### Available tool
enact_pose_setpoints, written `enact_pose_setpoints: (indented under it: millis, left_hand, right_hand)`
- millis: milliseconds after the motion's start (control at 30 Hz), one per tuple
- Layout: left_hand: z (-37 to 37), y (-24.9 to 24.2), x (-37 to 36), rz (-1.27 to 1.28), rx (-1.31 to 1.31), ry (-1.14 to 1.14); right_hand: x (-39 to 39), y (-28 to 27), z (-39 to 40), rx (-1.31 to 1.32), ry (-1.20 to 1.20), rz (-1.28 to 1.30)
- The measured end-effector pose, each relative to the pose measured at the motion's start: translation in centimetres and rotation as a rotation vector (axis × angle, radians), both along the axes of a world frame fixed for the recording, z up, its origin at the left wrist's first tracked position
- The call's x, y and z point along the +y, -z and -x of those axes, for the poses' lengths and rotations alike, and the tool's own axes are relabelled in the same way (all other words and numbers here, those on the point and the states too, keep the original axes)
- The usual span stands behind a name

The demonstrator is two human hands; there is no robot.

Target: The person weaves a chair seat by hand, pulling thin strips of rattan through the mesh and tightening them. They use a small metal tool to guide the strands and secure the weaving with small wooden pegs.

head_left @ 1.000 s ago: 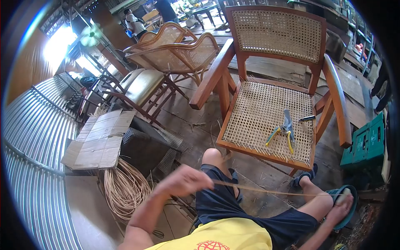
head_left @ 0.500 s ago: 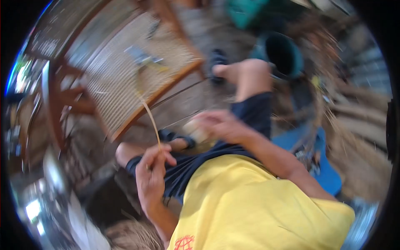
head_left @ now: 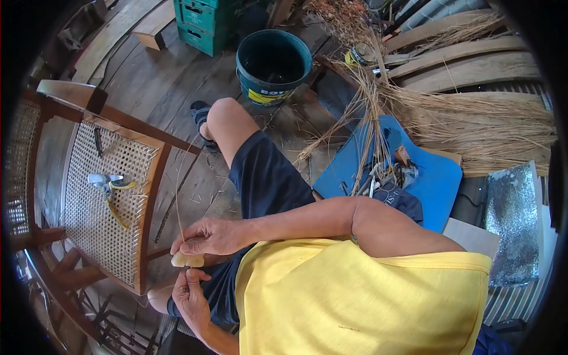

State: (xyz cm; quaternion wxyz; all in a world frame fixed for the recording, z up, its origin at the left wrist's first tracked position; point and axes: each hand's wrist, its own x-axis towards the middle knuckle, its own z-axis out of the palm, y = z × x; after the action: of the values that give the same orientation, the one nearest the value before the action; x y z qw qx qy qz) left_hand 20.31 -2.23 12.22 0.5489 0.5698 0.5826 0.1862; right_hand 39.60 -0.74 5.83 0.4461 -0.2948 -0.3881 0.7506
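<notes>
My right hand [head_left: 208, 236] reaches across my lap and pinches a small pale lump [head_left: 187, 260]. Just below it, my left hand [head_left: 190, 291] has its fingertips closed against the lump, on the end of a thin cane strand [head_left: 177, 195]. The strand rises from between the two hands, past the wooden rail of a chair with a woven cane seat [head_left: 89, 228] on the left. Yellow-handled shears [head_left: 109, 186] and a small dark tool [head_left: 97, 142] lie on that seat.
A dark green bucket [head_left: 273, 62] stands past my knee, and green crates [head_left: 204, 23] sit behind it. A blue mat [head_left: 432, 174] with small tools and a bundle of cane strands [head_left: 473, 124] lie on the right. A sandal [head_left: 200, 113] rests on the plank floor.
The view has swung to my right and down. My hands, far apart with the strand stretched between them a second ago, have come together at the pale lump.
</notes>
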Motion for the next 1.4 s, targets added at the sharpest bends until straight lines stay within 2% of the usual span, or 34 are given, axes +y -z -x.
enact_pose_setpoints:
  millis: [67,100,167,233,300,367,400,433,467,500,567,633,700,767,833,900,967,1000,1033,1067,1100,1133,1167,1200,1233,1267,1300,1333,1367,1400]
  left_hand:
    - [-0.5,-0.2,0.3,-0.048,-0.002,0.002]
    - [-0.5,-0.6,0.6,-0.083,0.046,-0.004]
    - [-0.1,-0.9,1.2,-0.116,0.093,0.003]
    - [1.2,-1.0,2.4,-0.325,0.286,0.152]
    - [2.1,-1.4,3.2,-0.27,0.267,0.162]
    - [4.8,-1.0,4.1,-0.272,0.285,0.038]
    - [6.7,-1.4,4.6,-0.304,0.395,0.072]
    - [8.6,-1.1,5.1,-0.301,0.392,0.078]
    - [10.6,-0.8,5.6,-0.318,0.543,0.06]
    - [13.0,-0.6,6.1,-0.332,0.696,0.041]
    - [20.9,2.3,6.3,-0.471,0.729,-0.158]
    - [28.1,3.0,8.2,-0.194,0.754,-0.533]
    - [28.6,3.9,7.8,-0.186,0.765,-0.482]
    - [29.4,4.2,6.7,-0.179,0.814,-0.391]
    - [30.4,4.4,4.9,-0.176,0.865,-0.318]
    - [31.6,4.6,2.8,-0.174,0.922,-0.258]
    - [33.6,3.8,-0.5,-0.185,0.999,-0.264]
    - [35.1,2.9,-2.9,-0.188,1.052,-0.297]
    - [36.8,4.2,-4.6,-0.409,1.023,-0.287]
    - [32.5,0.9,-4.3,-0.149,0.961,-0.436]
    - [32.7,1.4,-5.5,-0.243,0.794,-0.569]
    - [29.8,-0.7,-5.0,-0.2,0.93,-0.559]
    - [28.6,-1.4,-5.1,-0.32,0.865,-0.582]
    - [28.4,-1.3,-5.0,-0.414,0.684,-0.644]
    - [26.3,-2.9,-4.6,-0.362,0.407,-0.829]
    - [23.2,-4.4,-4.1,-0.316,0.112,-0.996]
    - [20.9,-4.8,-3.7,-0.397,-0.131,-0.976]
    - [18.5,-5.1,-3.2,-0.483,-0.367,-0.937]
    - [16.0,-5.4,-2.3,-0.443,-0.455,-0.977]
    - [13.9,-4.8,-1.8,-0.41,-0.439,-0.962]
  right_hand:
    - [0.0,-0.6,0.2,0.171,0.121,0.056]
    - [-0.2,-0.7,-0.2,0.177,0.134,0.061]
    - [-0.3,-1.5,-1.9,0.379,0.153,0.211]
    - [-0.2,-1.9,-4.1,0.454,0.201,0.258]
    - [-0.2,-1.7,-6.5,0.713,0.354,0.229]
    - [-0.7,-1.6,-11.1,0.696,0.595,0.243]
    - [-1.5,-2.0,-14.0,0.648,0.752,0.243]
    - [-2.6,-2.8,-17.4,0.594,0.908,0.241]
    - [-4.1,-4.2,-20.9,0.612,0.972,0.224]
    - [-5.7,-4.0,-24.4,0.519,1.137,0.147]
    - [-10.4,-3.6,-31.6,0.57,1.123,-0.068]
    - [-16.3,-2.0,-36.6,0.175,1.292,-0.068]
    - [-20.4,0.4,-36.7,-0.535,1.402,0.317]
    - [-26.5,8.2,-37.5,-1.255,0.986,0.62]
    - [-29.7,11.3,-34.9,-1.38,0.63,0.642]
    - [-30.3,12.5,-32.5,-1.136,0.6,0.8]
    - [-29.7,12.0,-32.2,-1.43,0.325,0.694]
    - [-29.3,11.3,-31.1,-1.68,0.334,0.683]
    - [-29.4,11.2,-31.3,-1.871,0.442,0.579]
    - [-29.1,11.3,-32.4,-1.998,0.636,0.491]
    - [-26.9,10.4,-33.8,-1.945,0.783,0.43]
    - [-23.7,8.8,-34.2,-1.758,0.981,0.418]
    - [-19.6,7.1,-33.9,-1.662,1.017,0.356]
    - [-16.1,5.3,-33.4,-1.57,1.054,0.31]
    - [-12.0,2.8,-31.1,-1.546,1.027,0.265]
    - [-6.9,-0.2,-26.6,-1.354,1.072,0.097]
    - [-2.6,-2.3,-21.7,-1.153,1.102,-0.056]
    - [0.6,-3.6,-17.1,-1.156,1.012,-0.169]
    - [3.0,-4.6,-12.6,-1.164,0.927,-0.284]
    - [4.8,-2.0,-9.3,-1.151,0.828,-0.448]
